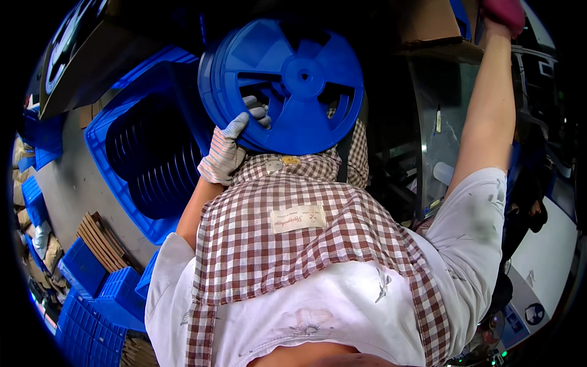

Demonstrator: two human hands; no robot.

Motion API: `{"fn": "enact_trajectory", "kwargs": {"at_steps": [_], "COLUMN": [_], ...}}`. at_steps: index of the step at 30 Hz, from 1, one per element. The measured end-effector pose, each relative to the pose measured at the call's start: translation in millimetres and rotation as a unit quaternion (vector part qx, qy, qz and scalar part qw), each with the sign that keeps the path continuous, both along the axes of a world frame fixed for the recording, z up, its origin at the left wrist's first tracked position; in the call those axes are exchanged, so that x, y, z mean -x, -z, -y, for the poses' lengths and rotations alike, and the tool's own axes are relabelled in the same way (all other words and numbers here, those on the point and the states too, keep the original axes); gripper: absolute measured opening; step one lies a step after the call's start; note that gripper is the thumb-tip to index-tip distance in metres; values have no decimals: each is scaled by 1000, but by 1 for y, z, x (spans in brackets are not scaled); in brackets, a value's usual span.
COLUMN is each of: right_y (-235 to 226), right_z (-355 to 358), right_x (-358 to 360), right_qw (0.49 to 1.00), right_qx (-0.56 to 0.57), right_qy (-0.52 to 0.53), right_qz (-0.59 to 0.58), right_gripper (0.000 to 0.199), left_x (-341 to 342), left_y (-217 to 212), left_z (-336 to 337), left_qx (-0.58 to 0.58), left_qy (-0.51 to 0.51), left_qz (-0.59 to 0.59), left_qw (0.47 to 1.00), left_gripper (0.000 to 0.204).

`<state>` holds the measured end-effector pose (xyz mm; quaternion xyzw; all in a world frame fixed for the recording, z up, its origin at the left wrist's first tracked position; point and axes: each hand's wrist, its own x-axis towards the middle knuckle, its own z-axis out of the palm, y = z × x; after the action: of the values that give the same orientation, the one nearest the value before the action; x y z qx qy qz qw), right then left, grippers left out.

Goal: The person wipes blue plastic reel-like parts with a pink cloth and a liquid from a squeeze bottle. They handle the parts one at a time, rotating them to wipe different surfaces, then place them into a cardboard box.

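Note:
My left hand (pixel 229 144), in a speckled grey work glove, grips a stack of blue plastic reels (pixel 284 82) by their lower left edge, fingers hooked through a spoke opening. The round, spoked reels are held against my checked apron (pixel 293 238). My right arm stretches up to the top right, where my right hand (pixel 504 12) in a pink glove rests at the edge of a brown cardboard box (pixel 428 24); its fingers are cut off by the picture's rim.
A large blue crate (pixel 104 144) on the left holds several dark blue reels standing on edge. More blue crates (pixel 92 287) and flat cardboard pieces (pixel 101 241) lie on the grey floor at lower left. A metal shelf frame (pixel 428 122) stands at right.

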<state>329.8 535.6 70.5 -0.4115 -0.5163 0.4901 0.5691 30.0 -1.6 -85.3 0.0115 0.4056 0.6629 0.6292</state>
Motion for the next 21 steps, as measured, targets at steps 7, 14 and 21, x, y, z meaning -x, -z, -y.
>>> {"fn": "enact_trajectory", "kwargs": {"at_steps": [7, 14, 21], "right_y": [7, 158, 192], "right_z": [78, 256, 359], "right_x": [-2, 97, 249], "right_qw": [989, 987, 833], "right_qx": [-70, -55, -421], "right_qy": [-54, -152, -208], "right_qz": [-122, -8, 291], "right_gripper": [15, 23, 30], "left_x": [-2, 0, -2], "left_y": [2, -3, 19], "left_z": [-3, -8, 2], "left_qx": [-37, 2, 32], "left_qy": [14, 25, 54], "left_qz": [29, -45, -45], "left_qw": [999, 999, 997], "left_gripper": [54, 54, 43]}}
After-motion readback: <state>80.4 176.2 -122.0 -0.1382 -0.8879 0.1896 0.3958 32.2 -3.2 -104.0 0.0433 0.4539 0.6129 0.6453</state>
